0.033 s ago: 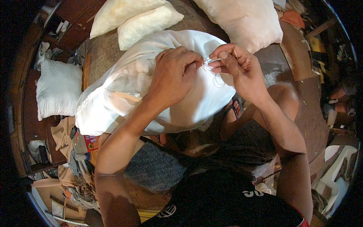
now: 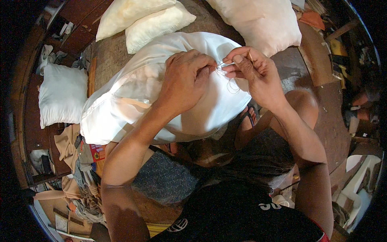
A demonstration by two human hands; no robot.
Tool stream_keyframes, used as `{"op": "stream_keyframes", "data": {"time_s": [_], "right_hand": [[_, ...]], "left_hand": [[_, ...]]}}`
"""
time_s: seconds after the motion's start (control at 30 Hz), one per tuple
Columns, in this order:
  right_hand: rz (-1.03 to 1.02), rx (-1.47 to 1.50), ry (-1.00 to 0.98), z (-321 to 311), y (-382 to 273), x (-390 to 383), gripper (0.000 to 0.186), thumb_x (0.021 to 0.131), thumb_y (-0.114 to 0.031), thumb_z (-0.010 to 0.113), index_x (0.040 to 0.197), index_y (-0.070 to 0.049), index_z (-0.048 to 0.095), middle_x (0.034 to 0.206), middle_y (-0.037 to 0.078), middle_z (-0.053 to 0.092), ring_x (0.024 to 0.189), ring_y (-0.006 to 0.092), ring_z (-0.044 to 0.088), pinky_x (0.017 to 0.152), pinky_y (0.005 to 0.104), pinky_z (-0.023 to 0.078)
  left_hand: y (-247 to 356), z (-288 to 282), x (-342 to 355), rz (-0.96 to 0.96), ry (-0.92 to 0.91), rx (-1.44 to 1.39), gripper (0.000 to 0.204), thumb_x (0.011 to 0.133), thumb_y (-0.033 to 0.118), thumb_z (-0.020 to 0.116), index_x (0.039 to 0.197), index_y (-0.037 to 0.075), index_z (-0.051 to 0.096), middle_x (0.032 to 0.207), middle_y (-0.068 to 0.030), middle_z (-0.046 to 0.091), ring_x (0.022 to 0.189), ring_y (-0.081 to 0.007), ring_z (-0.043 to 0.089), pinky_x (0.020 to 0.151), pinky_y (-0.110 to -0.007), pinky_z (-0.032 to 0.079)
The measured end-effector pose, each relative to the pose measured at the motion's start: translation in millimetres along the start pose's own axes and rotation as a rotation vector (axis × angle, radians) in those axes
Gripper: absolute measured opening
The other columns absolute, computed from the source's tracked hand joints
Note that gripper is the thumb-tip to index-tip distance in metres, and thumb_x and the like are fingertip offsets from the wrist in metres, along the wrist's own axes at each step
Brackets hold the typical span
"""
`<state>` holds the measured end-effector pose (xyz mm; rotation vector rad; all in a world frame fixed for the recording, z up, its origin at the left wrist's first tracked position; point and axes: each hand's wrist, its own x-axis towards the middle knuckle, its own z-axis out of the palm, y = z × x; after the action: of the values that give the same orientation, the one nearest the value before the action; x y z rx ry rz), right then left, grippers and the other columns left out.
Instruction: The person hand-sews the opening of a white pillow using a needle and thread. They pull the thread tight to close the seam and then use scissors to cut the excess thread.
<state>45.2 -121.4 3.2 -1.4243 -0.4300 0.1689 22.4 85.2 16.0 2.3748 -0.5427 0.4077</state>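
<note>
A large white fabric case (image 2: 137,117), bulky with stuffing showing through it, lies before me. My left hand (image 2: 183,80) is over it, fingertips pinched at its upper right part, where loose thin thread (image 2: 231,84) hangs in loops. My right hand (image 2: 258,76) is just to the right, fingers pinching the fine thread; whether a needle is among it I cannot make out. A thin pale strand or sliver stands up by the right index finger, too small to name.
Two cream pillows (image 2: 155,30) lie behind the case, a larger pillow (image 2: 262,24) at back right, a white pillow (image 2: 62,97) at left. Crumpled cloths (image 2: 70,149) pile at lower left. My bent bare knee (image 2: 302,105) and sandalled foot (image 2: 246,119) are below my right hand.
</note>
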Motion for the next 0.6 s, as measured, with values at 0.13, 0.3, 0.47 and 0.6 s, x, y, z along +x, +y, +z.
{"op": "stream_keyframes", "data": {"time_s": [0.13, 0.3, 0.47, 0.6], "right_hand": [[0.08, 0.076, -0.084, -2, 5, -1, 0.022, 0.107, -0.017, 0.049, 0.11, 0.001, 0.063, 0.101, 0.007, 0.067, 0.09, 0.0138, 0.067, 0.083, 0.0285, 0.055], [0.099, 0.089, -0.084, -1, 10, 2, 0.022, 0.106, -0.015, 0.05, 0.112, 0.002, 0.064, 0.101, 0.009, 0.069, 0.09, 0.0154, 0.068, 0.085, 0.0294, 0.056], [0.315, 0.281, -0.028, -13, 5, 9, 0.02, 0.103, -0.013, 0.056, 0.114, 0.0, 0.065, 0.102, 0.01, 0.072, 0.092, 0.0154, 0.069, 0.086, 0.0291, 0.058], [0.374, 0.39, -0.065, -23, 4, 12, 0.02, 0.103, -0.012, 0.055, 0.115, 0.001, 0.065, 0.104, 0.012, 0.072, 0.091, 0.0175, 0.07, 0.084, 0.03, 0.061]], "left_hand": [[0, -1, -2, -0.014, -0.022, 0.012, 0.01, 0.087, 0.009, 0.062, 0.092, 0.007, 0.07, 0.089, -0.0096, 0.066, 0.094, -0.0312, 0.063, 0.093, -0.045, 0.042], [-2, -1, 0, -0.062, -0.023, -0.097, 0.008, 0.085, 0.01, 0.066, 0.091, 0.006, 0.069, 0.089, -0.0099, 0.067, 0.095, -0.0308, 0.063, 0.094, -0.046, 0.042], [0, -7, -4, 0.043, 0.016, 0.075, 0.011, 0.083, 0.014, 0.071, 0.091, 0.007, 0.068, 0.096, -0.0098, 0.066, 0.099, -0.0305, 0.061, 0.097, -0.047, 0.041], [6, 1, -10, 0.233, 0.161, 0.253, 0.012, 0.082, 0.017, 0.072, 0.091, 0.009, 0.068, 0.101, -0.0085, 0.064, 0.103, -0.0303, 0.059, 0.099, -0.047, 0.04]]}}
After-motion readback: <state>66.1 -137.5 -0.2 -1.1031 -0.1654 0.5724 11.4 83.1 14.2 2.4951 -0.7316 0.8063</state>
